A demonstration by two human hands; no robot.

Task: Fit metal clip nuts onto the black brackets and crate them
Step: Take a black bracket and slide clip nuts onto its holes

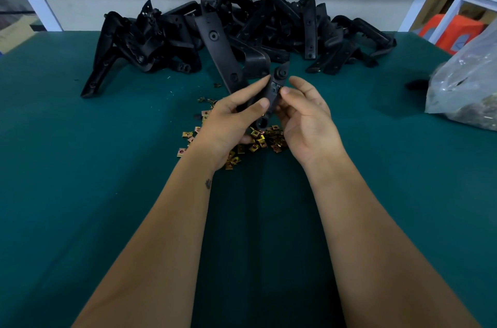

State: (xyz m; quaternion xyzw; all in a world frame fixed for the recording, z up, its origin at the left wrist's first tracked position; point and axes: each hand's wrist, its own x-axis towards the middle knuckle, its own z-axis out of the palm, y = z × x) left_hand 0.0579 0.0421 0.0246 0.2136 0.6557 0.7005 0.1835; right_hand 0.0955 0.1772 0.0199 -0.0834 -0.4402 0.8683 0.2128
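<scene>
While the left hand (231,118) grips a black bracket (271,93) at frame centre, the right hand (304,112) pinches its edge.
No legible writing; clip nuts (258,139) litter the green counter (107,166) beneath, bracket pile (242,29) behind, clear plastic bag (465,85) of unclear contents at right.

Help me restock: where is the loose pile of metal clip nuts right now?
In the head view, the clip nuts lie scattered on the green table at centre, directly beneath both hands and in front of the heap of black brackets.
</scene>
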